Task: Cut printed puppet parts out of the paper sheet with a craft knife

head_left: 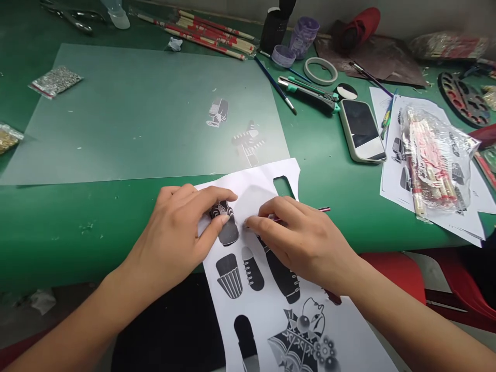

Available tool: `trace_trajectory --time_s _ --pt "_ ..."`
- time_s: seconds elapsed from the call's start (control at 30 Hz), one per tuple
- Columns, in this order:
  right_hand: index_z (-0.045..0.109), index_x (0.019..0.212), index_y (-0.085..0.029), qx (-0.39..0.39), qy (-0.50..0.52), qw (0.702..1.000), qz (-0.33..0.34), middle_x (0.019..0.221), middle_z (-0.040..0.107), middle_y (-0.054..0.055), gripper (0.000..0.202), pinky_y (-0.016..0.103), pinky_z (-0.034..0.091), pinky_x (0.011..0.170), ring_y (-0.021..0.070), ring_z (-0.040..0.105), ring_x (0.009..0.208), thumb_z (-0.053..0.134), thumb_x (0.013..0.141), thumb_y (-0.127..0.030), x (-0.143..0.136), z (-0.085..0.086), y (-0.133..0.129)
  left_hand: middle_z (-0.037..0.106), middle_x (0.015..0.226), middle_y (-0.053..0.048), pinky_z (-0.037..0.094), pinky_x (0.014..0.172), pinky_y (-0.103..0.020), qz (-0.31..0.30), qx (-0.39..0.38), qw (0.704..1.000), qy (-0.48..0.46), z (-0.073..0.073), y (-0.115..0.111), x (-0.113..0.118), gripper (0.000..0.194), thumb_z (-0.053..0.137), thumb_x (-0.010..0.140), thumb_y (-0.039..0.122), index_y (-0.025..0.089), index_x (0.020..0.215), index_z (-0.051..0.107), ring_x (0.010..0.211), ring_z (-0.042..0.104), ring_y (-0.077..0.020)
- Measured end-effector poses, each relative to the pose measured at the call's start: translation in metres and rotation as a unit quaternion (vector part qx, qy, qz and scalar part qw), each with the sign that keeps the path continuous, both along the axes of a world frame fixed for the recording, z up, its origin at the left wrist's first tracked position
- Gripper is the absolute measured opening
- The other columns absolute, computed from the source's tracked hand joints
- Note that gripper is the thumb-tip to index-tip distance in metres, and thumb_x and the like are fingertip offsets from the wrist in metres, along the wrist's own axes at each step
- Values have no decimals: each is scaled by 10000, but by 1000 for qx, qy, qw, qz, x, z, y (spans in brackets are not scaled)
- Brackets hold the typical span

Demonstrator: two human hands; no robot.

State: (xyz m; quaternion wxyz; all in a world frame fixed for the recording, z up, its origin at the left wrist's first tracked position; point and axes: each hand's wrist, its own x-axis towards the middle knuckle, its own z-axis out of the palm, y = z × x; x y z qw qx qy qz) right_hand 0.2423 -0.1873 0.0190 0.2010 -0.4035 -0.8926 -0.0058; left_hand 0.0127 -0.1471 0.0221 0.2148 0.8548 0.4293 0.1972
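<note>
A white sheet printed with black figures (pixel 271 175) hangs over the table's near edge, with a cut-out opening near its top. My left hand (pixel 189 222) has thumb and index finger around a black printed piece (pixel 228 230) on the sheet's left part. My right hand (pixel 294 230) is closed, its fingertips on the sheet; a thin dark red stick (pixel 324 209) pokes out behind its fingers. Below the hands lie a printed cup shape (pixel 229 276) and shoe-like shapes (pixel 253 268). What lies between the right fingertips is too small to tell.
A translucent sheet (pixel 147 113) covers the table's left, bearing two small cut pieces. Behind and right are a brush (pixel 277 85), a cutter (pixel 310 95), a tape ring (pixel 320 71), a phone (pixel 362 132), bagged sticks (pixel 436 160) on papers and a paint palette (pixel 463 101).
</note>
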Motion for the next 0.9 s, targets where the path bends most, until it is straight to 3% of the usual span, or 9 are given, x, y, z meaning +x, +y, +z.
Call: trace_trajectory --time_s 0.13,0.3,0.43,0.53,0.6,0.7,0.77,0.9 --pt "659 1033 -173 -7 -16 1000 13 891 616 48 239 275 435 646 143 480 730 512 927 -18 4 0 2 631 863 47 340 888 -389 -25 -1 1000 7 3 1 -5 242 482 963 203 286 1167 580 799 564 -159" --pt "644 1027 -169 -58 -49 997 28 871 610 42 198 251 402 562 126 508 675 475 970 -82 8 11 -7 633 1133 11 320 945 -404 -112 -10 993 43 6 1 -15 457 462 886 126 337 1283 545 1107 571 -214" --pt "614 1067 -175 -84 -68 992 -64 782 575 3 204 266 349 418 109 431 474 460 1027 -303 15 28 -31 665 1014 23 346 925 -404 -97 29 994 32 3 1 -15 295 514 904 143 313 1097 659 985 607 -192" --pt "559 1189 -173 -177 -33 971 -159 715 585 -32 336 224 385 357 95 486 408 516 993 -442 25 38 -60 690 914 15 370 873 -411 -70 72 995 23 -3 0 -10 216 539 917 146 277 939 708 860 603 -181" --pt "469 1361 -218 -269 35 941 -204 715 629 -39 483 188 496 437 123 635 534 566 957 -464 30 40 -79 704 915 -3 388 832 -410 -53 104 993 19 -5 -2 -6 226 533 929 133 263 918 717 832 594 -183" --pt "276 1547 -282 -356 92 908 -201 792 677 -36 656 157 514 469 107 669 588 552 953 -324 35 36 -99 696 1094 -72 403 805 -428 -33 155 987 19 -4 -4 -4 225 547 919 110 248 907 725 928 585 -237" --pt "236 1574 -281 -341 88 912 -210 786 676 -37 667 156 497 456 90 616 513 508 965 -257 38 32 -102 673 1199 -85 401 836 -462 -37 189 981 20 -2 -6 -6 208 574 906 114 259 873 719 1033 576 -285" --pt "338 1556 -270 -175 -19 954 -243 832 718 29 607 241 488 479 155 634 548 495 969 -273 56 32 -76 716 1116 -16 415 913 -470 -86 233 969 17 2 -11 -12 174 592 903 121 280 896 662 1038 613 -246"
